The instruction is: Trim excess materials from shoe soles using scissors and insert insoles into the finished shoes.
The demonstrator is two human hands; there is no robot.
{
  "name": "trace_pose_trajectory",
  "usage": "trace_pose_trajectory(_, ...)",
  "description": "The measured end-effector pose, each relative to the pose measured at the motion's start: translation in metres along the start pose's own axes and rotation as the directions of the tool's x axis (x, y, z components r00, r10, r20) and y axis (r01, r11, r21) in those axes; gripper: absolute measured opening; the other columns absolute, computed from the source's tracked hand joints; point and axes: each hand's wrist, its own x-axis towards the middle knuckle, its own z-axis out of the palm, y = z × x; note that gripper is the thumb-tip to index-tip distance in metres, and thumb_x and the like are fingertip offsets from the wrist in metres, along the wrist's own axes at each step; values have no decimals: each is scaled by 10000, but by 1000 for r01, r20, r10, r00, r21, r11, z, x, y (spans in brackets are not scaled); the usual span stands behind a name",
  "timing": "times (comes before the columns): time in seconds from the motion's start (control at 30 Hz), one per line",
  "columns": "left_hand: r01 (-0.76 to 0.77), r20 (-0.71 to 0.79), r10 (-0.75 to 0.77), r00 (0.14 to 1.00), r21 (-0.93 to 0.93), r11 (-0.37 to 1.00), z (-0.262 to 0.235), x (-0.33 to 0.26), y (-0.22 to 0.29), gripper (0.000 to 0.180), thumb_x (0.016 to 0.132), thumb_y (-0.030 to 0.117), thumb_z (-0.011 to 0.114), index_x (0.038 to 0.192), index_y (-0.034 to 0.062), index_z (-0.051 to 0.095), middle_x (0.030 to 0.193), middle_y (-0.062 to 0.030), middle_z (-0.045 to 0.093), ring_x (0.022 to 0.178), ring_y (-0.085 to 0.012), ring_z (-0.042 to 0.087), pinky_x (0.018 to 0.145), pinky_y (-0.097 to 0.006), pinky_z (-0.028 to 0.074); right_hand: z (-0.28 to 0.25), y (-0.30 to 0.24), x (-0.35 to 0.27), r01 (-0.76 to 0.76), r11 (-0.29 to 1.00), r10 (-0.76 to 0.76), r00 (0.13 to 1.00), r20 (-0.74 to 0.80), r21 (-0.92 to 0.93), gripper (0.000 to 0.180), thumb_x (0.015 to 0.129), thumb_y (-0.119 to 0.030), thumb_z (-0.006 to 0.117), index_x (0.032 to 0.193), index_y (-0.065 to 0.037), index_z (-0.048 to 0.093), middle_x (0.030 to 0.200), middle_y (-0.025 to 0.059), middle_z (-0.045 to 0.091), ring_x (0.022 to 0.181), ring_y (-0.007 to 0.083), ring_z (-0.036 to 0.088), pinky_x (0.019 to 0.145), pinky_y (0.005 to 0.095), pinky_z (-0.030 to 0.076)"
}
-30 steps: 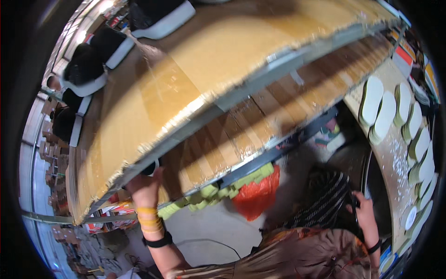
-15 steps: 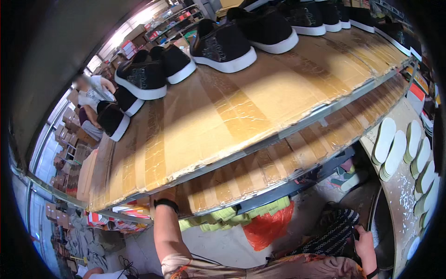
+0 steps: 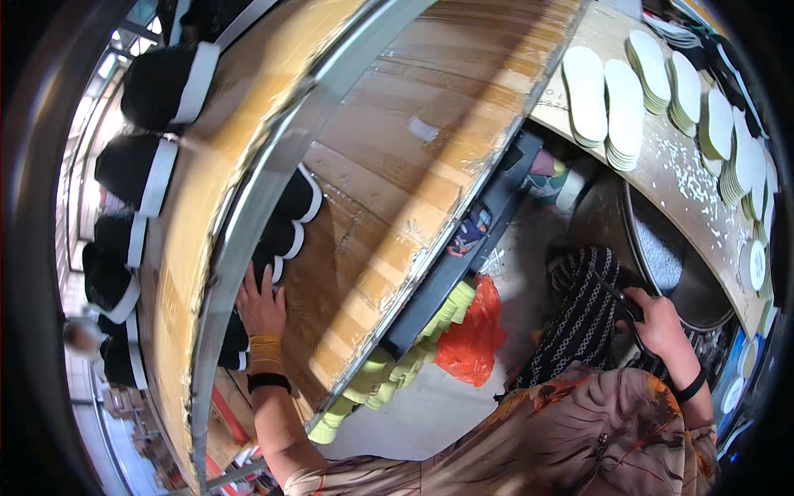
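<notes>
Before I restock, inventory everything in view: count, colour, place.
Taped cardboard shelves: two, brown, left and centre
White-soled shoes: several, black, both shelves
Board tabletop: one, tan, right
Oval insole stacks: several, pale, on tabletop
Crumpled plastic bag: one, red, below shelves
Soft folded pieces: several, lime, beside bag
Round container: one, dark, beside tabletop
Handheld tool: one, black, lower right
Patterned shirt: one, brown, bottom centre
Left hand: one, bare, beside shoes
Right hand: one, bare, around tool
</notes>
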Motion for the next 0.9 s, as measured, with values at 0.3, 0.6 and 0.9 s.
trace_pose_trajectory(0.3,-64,-176,41,984,-132,989,-22,40,23,571,742,233,681,1242,51,473,1372,-163,366,1297,-353,289,1070,-512,216,-4,15,-4,-42,999,41,999,-20,-17,545,675,-337,754,1119,-76,575,746,221,616,759,391,612,664,439,486)
trace_pose_trajectory(0.6,-240,-83,226,970,-241,940,-12,125,52,535,750,272,681,1222,96,501,1353,-177,378,1281,-367,306,1054,-502,243,-15,53,-50,-189,962,230,950,-211,195,536,665,-427,749,1051,-83,607,742,199,635,753,391,616,686,437,497)
trace_pose_trajectory(0.9,-461,-169,438,883,-142,876,-88,133,172,369,780,259,630,1052,14,576,1132,-218,522,1047,-378,491,907,-437,402,-17,139,-93,-362,585,407,905,124,726,527,727,-325,771,1141,-62,578,838,76,645,658,111,590,557,278,494)
